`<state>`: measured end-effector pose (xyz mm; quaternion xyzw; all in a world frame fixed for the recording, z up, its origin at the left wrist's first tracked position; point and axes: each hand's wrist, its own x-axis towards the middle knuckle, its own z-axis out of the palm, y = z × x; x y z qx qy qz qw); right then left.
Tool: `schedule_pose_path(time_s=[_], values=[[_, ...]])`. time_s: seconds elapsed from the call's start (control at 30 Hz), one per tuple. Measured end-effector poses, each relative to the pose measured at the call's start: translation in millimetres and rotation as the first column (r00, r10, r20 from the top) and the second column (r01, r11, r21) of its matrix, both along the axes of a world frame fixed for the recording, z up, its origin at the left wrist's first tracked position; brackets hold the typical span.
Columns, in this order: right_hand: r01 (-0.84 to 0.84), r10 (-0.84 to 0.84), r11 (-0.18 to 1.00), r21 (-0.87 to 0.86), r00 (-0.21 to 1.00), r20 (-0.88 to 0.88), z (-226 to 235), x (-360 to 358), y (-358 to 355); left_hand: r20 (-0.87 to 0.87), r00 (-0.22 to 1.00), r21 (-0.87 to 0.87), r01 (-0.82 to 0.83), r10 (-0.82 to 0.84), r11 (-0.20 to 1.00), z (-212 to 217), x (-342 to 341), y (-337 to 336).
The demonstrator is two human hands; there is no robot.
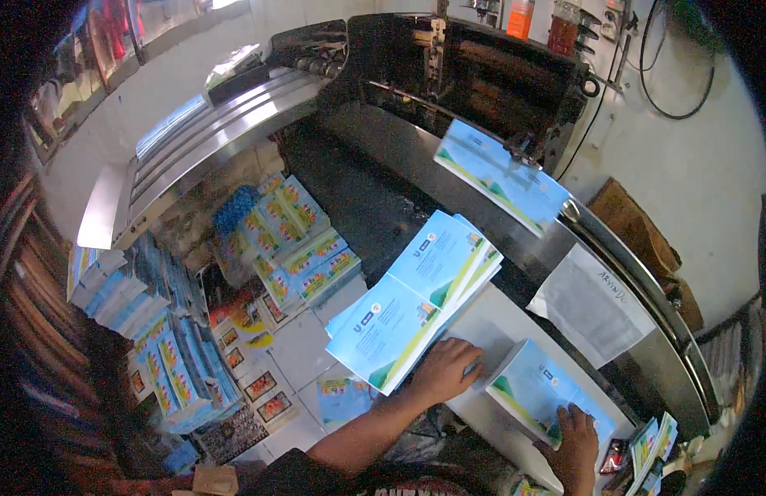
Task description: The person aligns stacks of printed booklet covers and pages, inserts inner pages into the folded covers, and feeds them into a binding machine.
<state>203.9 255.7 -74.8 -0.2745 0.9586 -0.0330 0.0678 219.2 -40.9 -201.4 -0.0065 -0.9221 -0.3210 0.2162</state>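
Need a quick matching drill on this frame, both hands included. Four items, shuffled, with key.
1. left hand
2. right hand
3. loose sheet
4. cardboard

A. brown, by the white wall
B. on the smaller blue-printed stack
C. white, with dark handwriting
D. by the lower edge of the larger blue-printed stack

Pairs: 1-D, 2-B, 3-C, 4-A

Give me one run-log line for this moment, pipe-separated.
left hand: beside larger blue stack | right hand: on smaller blue stack | left side: more printed stacks
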Motion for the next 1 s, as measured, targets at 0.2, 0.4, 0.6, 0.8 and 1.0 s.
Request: schedule_pose_path(time_s=[0.2, 0.4, 0.6, 0.8, 1.0], values=[[-0.052, 0.054, 0.998, 0.032, 0.996, -0.068, -5.4, 3.0, 5.4, 0.016, 1.0, 0.012, -0.001, 0.001, 1.0, 1.1, -0.5, 2.1], [-0.075, 0.076, 0.997, -0.034, 0.997, 0.004, -6.5, -1.0, 23.8, 0.028, 1.0, -0.031, -0.001, 0.002, 1.0, 2.0, 0.6, 2.4], [0.076, -0.034, 0.987, -0.14, 0.959, 0.28, 48.1, -22.2, 25.9, -0.001, 1.0, -0.01, 0.005, -0.005, 1.0, 2.8, 3.7, 1.8], [0.304, -0.295, 0.952, 0.047, 0.946, -0.137, 107.2, -133.0, 35.9, 0.066, 0.998, 0.064, -0.025, 0.021, 0.998, 11.0, -1.6, 5.1], [-0.235, -0.126, 0.929, -0.285, 0.523, -0.843, 137.1, -240.0, -19.7, -0.005, 1.0, 0.04, -0.026, 0.026, 0.999, 17.2, -6.1, 5.4]])
